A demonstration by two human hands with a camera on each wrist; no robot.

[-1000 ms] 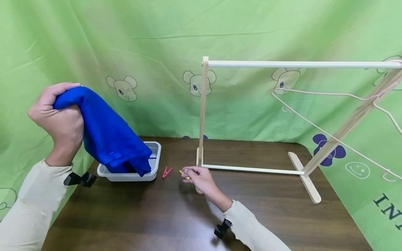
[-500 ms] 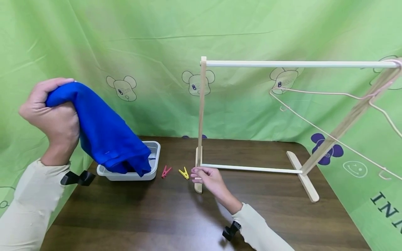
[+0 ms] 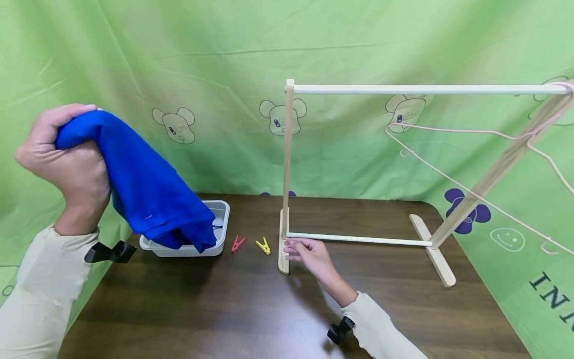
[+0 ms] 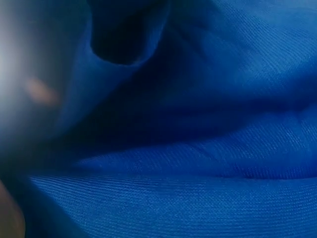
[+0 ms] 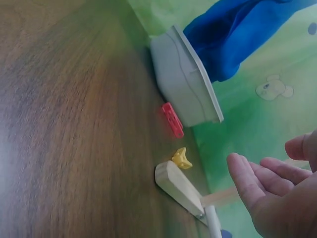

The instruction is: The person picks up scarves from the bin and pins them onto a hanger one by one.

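My left hand (image 3: 67, 164) grips a folded blue cloth (image 3: 143, 179), held up at the left so that its lower end hangs over a pale plastic tub (image 3: 224, 212). Blue fabric (image 4: 198, 148) fills nearly the whole left wrist view. Over the rack's left foot, my right hand (image 3: 314, 257) has relaxed fingers with nothing between them; the right wrist view shows its palm (image 5: 282, 198) bare. A yellow clothespin (image 3: 263, 246) lies on the table just left of that hand. Farther left, beside the tub, lies a red clothespin (image 3: 237, 244).
A wooden rack with a white top bar (image 3: 403, 89) and a white lower bar (image 3: 358, 239) stands at the right. A pale pink clothes hanger (image 3: 457, 187) hangs at its right end. Green printed fabric (image 3: 224, 75) backs the brown table (image 3: 202, 309).
My right hand has let go of the yellow clothespin, leaving it on the table, and has drawn off to the right. My left hand has moved slightly up and left with the cloth.
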